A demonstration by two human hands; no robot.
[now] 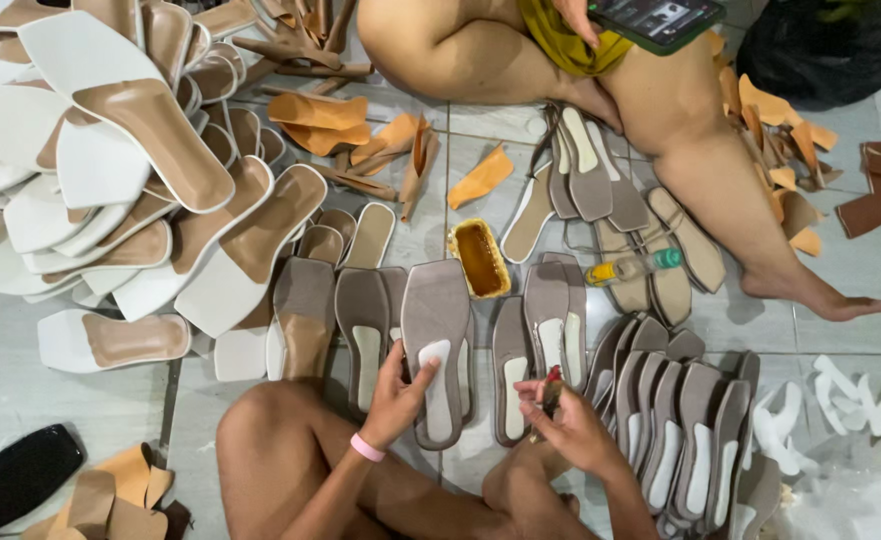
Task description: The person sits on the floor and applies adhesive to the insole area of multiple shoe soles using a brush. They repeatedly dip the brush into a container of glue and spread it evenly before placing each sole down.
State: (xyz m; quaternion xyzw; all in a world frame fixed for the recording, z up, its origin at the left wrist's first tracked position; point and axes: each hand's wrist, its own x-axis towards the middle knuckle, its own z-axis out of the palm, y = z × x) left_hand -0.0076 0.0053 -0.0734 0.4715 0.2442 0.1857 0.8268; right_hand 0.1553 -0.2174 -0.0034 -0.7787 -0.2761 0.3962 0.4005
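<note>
Bare knees lowest in view, left hand [397, 398] gripping a grey sole [436, 345] upright beside them. Right hand [570, 425] closed on a small brush [551, 390], just right of that sole. Might smear glue past the white patch, given the tin [479, 258] well apart.

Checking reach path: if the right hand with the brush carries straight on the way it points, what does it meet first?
The right hand points its small brush up-left, so it would likely first meet the grey insole held by the left hand, though depth is unclear.
</note>
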